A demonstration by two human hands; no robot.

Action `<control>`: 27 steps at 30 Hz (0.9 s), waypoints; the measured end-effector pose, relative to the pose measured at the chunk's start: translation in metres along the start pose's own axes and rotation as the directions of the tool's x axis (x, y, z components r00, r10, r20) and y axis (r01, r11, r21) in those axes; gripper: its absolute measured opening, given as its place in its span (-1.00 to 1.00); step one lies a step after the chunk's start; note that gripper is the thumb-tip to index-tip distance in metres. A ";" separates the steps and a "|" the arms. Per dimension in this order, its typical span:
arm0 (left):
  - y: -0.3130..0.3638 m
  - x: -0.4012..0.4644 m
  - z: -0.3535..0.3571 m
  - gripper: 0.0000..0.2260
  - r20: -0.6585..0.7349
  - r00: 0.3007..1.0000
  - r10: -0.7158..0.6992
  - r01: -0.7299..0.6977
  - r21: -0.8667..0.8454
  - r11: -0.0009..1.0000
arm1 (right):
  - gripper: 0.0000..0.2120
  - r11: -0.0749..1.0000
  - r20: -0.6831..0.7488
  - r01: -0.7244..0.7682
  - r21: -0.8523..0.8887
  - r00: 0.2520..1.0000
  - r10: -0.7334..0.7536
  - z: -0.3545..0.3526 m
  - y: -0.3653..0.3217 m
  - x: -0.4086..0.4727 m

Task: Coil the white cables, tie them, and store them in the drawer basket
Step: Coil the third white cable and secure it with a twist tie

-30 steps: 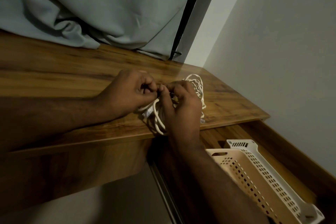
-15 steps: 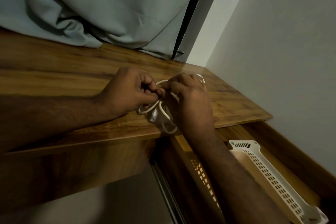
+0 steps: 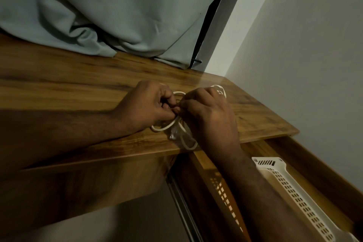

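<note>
A coil of white cable lies on the wooden desk near its front edge. My left hand and my right hand meet over the coil, fingertips pinching the cable between them. Loops stick out below the hands and behind my right hand. A pale connector end shows under the hands. The white perforated basket sits in the open drawer at the lower right, partly hidden by my right forearm.
A grey-green curtain hangs onto the back of the desk. A plain wall bounds the right side. The drawer's metal rail runs down below the desk edge.
My right hand has slid over the coil and now covers most of it. Both hands stay pinched together at the cable. The view has shifted slightly.
</note>
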State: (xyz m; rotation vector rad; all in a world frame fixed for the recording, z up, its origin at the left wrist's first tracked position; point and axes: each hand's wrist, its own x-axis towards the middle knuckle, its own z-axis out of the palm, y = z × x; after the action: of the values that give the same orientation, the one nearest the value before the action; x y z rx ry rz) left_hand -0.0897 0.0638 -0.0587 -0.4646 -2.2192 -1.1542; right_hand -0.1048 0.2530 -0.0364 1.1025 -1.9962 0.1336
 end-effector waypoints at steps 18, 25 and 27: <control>0.000 0.000 0.002 -0.83 0.008 0.999 0.047 -0.047 0.012 0.999 | -0.77 0.979 0.024 -0.033 -0.203 0.999 0.039 0.000 -0.004 -0.001; 0.000 0.000 0.002 -0.83 0.035 0.997 0.067 -0.068 0.003 0.998 | -0.74 0.983 0.029 -0.052 -0.178 0.998 0.059 0.005 -0.002 -0.004; 0.001 0.000 0.002 -0.83 0.041 0.996 0.084 -0.084 0.006 0.996 | -0.70 0.979 0.035 -0.072 -0.190 0.996 0.080 0.007 -0.001 -0.005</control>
State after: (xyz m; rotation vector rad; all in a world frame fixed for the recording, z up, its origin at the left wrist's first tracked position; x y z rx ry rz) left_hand -0.0898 0.0663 -0.0590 -0.5781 -2.2160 -1.1010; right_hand -0.1068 0.2525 -0.0448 0.9149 -2.0433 -0.0396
